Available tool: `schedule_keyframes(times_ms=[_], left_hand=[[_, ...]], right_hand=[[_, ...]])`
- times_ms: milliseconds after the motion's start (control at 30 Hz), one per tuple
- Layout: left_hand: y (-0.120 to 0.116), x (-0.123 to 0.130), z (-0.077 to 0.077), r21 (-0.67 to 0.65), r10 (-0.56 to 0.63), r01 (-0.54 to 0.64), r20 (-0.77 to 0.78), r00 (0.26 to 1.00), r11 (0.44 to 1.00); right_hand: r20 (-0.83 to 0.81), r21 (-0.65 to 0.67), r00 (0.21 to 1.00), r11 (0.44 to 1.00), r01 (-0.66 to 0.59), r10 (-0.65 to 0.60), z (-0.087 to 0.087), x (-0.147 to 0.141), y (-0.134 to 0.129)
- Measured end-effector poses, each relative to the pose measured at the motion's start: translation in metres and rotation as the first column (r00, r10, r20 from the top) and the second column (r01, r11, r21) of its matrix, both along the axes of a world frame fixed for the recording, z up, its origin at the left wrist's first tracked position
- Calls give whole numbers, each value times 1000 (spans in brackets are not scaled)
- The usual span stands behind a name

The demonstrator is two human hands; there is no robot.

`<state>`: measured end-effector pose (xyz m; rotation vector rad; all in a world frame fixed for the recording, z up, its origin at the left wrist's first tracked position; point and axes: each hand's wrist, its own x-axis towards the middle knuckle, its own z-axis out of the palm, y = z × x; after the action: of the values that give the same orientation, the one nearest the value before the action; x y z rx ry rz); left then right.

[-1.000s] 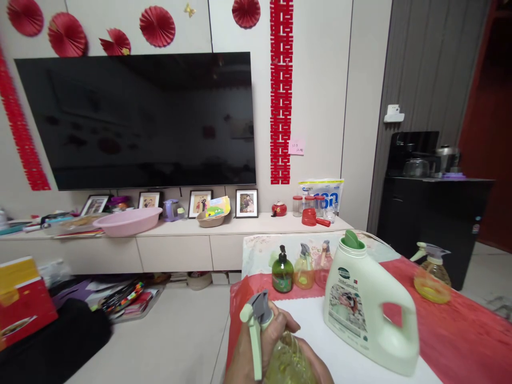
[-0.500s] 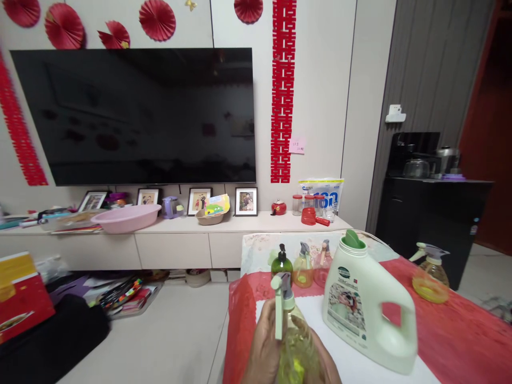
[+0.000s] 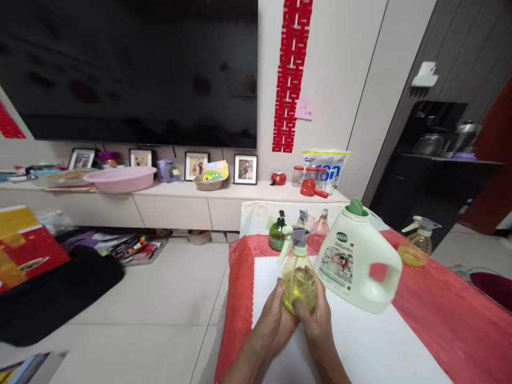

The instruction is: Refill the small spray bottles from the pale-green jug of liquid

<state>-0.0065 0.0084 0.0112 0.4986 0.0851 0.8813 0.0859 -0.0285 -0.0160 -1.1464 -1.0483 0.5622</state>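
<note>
A clear yellow spray bottle (image 3: 300, 277) with a grey and pale green trigger head is held between both my hands over the white sheet. My left hand (image 3: 276, 314) wraps its left side and lower part. Against its right side and front, my right hand (image 3: 318, 314) is closed, the thumb pressed low on the bottle. Just right of it stands a large pale green detergent jug (image 3: 356, 261) with a green piece in its mouth. Behind are a dark green pump bottle (image 3: 277, 234) and a pink spray bottle (image 3: 319, 229); another spray head (image 3: 303, 217) shows between them, its bottle mostly hidden.
A red cloth (image 3: 436, 298) covers the table under the white sheet (image 3: 360, 341). One more yellow spray bottle (image 3: 418, 242) stands at the right. Beyond the table, a low white cabinet (image 3: 176, 208) carries a pink basin (image 3: 120, 180), photo frames and a red scoop (image 3: 308, 188).
The view has tipped downward. The spray bottle has moved away from me and is now seen nearly whole, with both hands lower around its base.
</note>
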Motion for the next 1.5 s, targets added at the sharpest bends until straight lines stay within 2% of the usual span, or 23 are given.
schedule_keyframes(times_ms=[133,333,533,633,733,867,1033,1133,1233,1333,1500], left_hand=[[6,-2,-2,-49,33,-32,12,999,998],[7,-4,-1,-57,40,-41,-30,999,998],[2,-4,10,44,-87,86,29,996,995],[1,-3,13,80,-136,132,59,989,988],[2,-3,10,67,-156,151,72,985,986],[4,-5,-1,1,-131,131,-30,991,991],[8,-10,-11,-58,-95,84,-228,969,995],[9,-13,-11,-64,-100,85,-287,953,994],[8,-14,-8,-60,-109,94,-325,940,994],[7,-13,-6,-65,-120,104,-344,931,993],[7,-13,-5,-92,-133,106,-373,918,990]], right_hand=[[137,-42,988,996,73,-66,8,4,1],[187,-122,982,992,-13,35,34,27,-10],[202,-195,969,975,-104,144,65,35,-20],[204,-217,963,968,-129,174,72,30,-22],[199,-197,970,975,-99,139,74,29,-27],[224,-182,970,982,-55,96,82,35,-44],[275,-195,961,981,25,30,98,52,-83],[262,-210,963,971,111,-53,102,77,-109],[286,-245,937,930,275,-201,101,116,-127],[343,-283,869,843,457,-356,98,164,-131],[410,-278,727,683,675,-551,83,242,-117]])
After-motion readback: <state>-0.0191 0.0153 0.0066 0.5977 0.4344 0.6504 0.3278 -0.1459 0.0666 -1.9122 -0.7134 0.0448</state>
